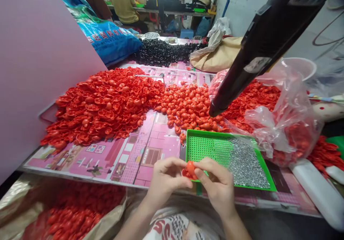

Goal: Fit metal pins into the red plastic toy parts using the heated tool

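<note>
Both hands meet above the near edge of a green perforated tray (206, 135). My left hand (168, 177) pinches a hollow red plastic shell piece (186, 174) between thumb and fingers. In my right hand (218, 184), thumb and forefinger grip a rounded red plastic piece (190, 167), which touches the shell piece. The fingers partly cover both pieces. Small silvery metal parts, which look like screws (248, 164), cover the tray's right half. Above the tray hangs a dark pen-shaped power screwdriver (242, 61), its tip pointing down and left.
Red half shells (104, 104) are heaped at left, rounded red pieces (185, 105) in the middle. A clear plastic bag (287, 125) of red parts stands at right. Black parts (166, 52) lie farther back. Below the table edge, an open sack (118, 211) holds red pieces. A person (122, 1) sits beyond.
</note>
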